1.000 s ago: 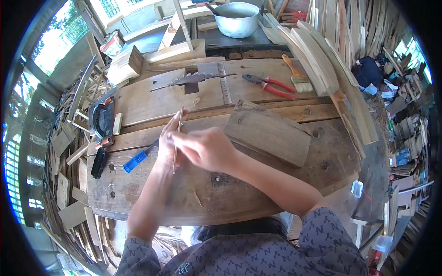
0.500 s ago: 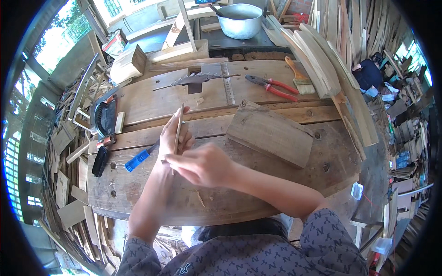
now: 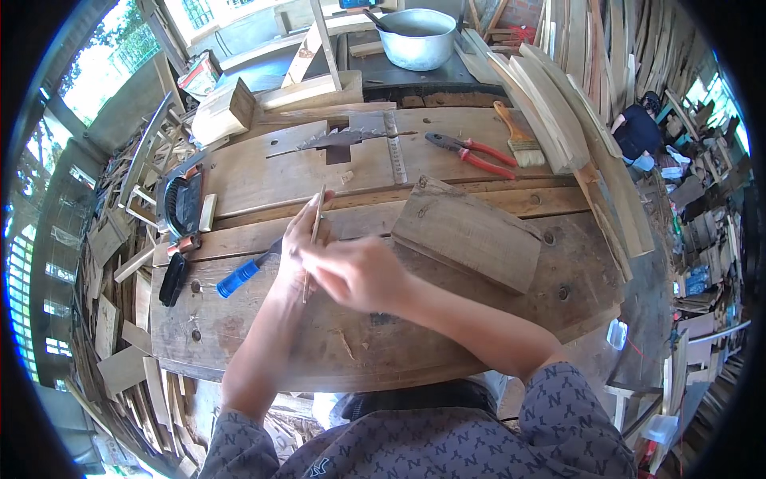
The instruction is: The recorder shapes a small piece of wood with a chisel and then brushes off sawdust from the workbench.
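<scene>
My left hand (image 3: pixel 295 243) is closed around a thin wooden strip (image 3: pixel 319 214), holding it edge-up above the workbench (image 3: pixel 263 335). Against the strip's near side is my right hand (image 3: pixel 363 275), its fingers curled and slightly blurred; anything pinched in them is hidden. A blue-handled tool (image 3: pixel 238 279) lies just left of my left wrist, its metal end partly behind the hand. To the right of my hands a thick wooden block (image 3: pixel 471 233) rests flat on the bench.
Beyond my hands, a toothed saw blade (image 3: pixel 343 137) shows at a bench slot. Red-handled pliers (image 3: pixel 472 152) and a paintbrush (image 3: pixel 519 137) lie right of it. A metal pot (image 3: pixel 418 41) stands at the back. Long boards (image 3: pixel 550 120) line the right; another person (image 3: pixel 638 132) is far right.
My right hand has moved slightly up and away along the strip. The strip and my left hand have shifted a little right. The far-right person has raised up.
</scene>
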The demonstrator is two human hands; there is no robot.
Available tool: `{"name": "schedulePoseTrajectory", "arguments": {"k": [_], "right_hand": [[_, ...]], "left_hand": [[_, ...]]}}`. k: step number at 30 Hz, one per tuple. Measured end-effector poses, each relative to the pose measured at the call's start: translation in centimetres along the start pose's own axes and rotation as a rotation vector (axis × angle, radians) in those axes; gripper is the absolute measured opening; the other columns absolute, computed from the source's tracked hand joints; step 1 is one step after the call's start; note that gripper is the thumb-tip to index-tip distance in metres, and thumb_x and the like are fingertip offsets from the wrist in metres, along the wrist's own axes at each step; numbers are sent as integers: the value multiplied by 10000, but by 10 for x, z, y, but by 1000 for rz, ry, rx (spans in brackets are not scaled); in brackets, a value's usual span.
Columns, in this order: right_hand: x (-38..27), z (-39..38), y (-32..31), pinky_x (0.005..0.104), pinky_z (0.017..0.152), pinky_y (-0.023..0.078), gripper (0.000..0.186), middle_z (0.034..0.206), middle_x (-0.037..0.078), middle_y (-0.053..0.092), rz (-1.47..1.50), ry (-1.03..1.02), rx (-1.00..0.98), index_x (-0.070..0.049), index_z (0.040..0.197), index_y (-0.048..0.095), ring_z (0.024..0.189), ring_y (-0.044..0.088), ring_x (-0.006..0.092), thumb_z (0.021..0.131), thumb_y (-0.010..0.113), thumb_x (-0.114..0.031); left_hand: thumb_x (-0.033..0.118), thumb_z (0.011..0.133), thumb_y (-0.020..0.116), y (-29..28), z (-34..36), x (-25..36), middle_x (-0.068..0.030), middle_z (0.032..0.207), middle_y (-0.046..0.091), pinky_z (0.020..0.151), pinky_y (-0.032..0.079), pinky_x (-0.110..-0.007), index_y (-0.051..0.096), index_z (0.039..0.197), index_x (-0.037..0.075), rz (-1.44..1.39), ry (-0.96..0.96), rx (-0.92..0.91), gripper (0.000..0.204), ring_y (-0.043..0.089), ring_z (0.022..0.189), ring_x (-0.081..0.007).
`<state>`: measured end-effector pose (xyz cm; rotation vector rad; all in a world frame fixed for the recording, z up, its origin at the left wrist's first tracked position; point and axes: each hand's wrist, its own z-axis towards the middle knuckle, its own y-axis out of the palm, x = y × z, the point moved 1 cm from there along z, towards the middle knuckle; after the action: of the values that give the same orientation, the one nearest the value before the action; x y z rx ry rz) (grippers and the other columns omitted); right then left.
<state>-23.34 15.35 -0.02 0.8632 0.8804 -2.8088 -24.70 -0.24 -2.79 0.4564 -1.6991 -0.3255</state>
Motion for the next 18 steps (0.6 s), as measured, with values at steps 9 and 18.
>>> {"name": "schedulePoseTrajectory", "arguments": {"k": [9, 18], "right_hand": [[4, -2, 0, 332, 453, 492, 322, 716, 110, 701, 33, 34, 37, -53, 1223, 715, 503, 627, 173, 904, 676, -73], [-9, -3, 4, 342, 496, 511, 267, 764, 112, 714, 97, -93, 76, -59, 1161, 744, 551, 667, 210, 904, 681, -94]], "left_hand": [[290, 1064, 550, 6, -2, -2, 90, 579, 394, 429, 293, -250, 626, 1280, 51, -69, -70, 58, 331, 339, 483, -38], [282, 1054, 573, 3, -6, 6, 60, 580, 488, 448, 361, -253, 602, 1290, 38, -198, -96, -45, 342, 453, 490, -59]]}}
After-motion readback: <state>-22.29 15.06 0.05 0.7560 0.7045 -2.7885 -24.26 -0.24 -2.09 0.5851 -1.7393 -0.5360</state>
